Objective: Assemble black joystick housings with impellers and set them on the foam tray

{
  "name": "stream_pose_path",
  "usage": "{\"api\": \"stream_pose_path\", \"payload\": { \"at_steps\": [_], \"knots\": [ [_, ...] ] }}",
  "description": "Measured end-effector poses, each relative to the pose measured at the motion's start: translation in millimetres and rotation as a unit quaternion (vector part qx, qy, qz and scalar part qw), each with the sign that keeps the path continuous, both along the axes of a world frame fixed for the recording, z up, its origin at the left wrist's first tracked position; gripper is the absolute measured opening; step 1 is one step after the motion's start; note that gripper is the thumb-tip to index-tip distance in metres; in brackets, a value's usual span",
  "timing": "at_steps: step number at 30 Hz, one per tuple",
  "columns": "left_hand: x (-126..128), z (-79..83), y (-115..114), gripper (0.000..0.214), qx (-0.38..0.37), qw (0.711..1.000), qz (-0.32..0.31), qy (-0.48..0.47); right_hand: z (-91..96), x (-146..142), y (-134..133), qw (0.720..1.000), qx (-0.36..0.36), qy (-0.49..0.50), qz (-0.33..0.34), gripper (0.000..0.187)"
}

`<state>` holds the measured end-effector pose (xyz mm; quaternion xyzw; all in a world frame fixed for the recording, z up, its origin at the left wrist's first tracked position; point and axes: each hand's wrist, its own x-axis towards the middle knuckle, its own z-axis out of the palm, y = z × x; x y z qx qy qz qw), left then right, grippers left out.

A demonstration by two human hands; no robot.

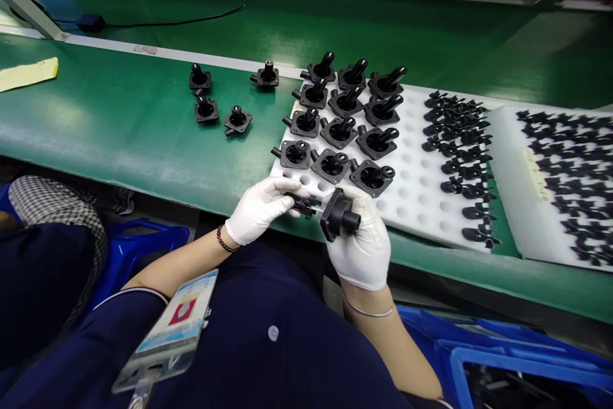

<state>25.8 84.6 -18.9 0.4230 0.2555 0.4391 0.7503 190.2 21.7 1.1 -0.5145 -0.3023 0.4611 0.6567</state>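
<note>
Both my hands wear white gloves and meet just below the near edge of a white foam tray (421,195). My left hand (258,208) pinches a small black impeller (302,205) on its shaft. My right hand (361,240) grips a black plastic housing (338,214) with a round spout, tilted toward the impeller. The impeller's tip sits at the housing's opening. On the tray's left half stand several black housings (342,131) in rows. Several loose black impellers (462,154) lie along the tray's right side.
Several finished housings (237,118) stand loose on the green conveyor belt (119,122). A second white foam tray (522,205) at right holds more impellers. Blue plastic crates (502,348) sit below the belt. A yellow slip (26,72) lies at far left, and a black cable (172,21) runs along the back.
</note>
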Motion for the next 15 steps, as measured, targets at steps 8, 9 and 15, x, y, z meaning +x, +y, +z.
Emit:
{"api": "stream_pose_path", "payload": {
  "at_steps": [8, 9, 15],
  "knots": [
    [3, 12.0, -7, 0.033, 0.086, 0.996, 0.010, 0.007, 4.1, -7, 3, 0.997, 0.018, -0.078, -0.015, 0.023],
    [4, 11.4, -8, 0.034, 0.088, 0.996, 0.011, 0.008, 4.6, -9, 3, 0.997, 0.022, -0.074, -0.008, 0.024],
    [-1, 6.1, -11, 0.037, 0.176, 0.980, 0.075, 0.055, 3.1, -17, -2, 0.995, 0.091, -0.008, 0.033, 0.042]
  ]
}}
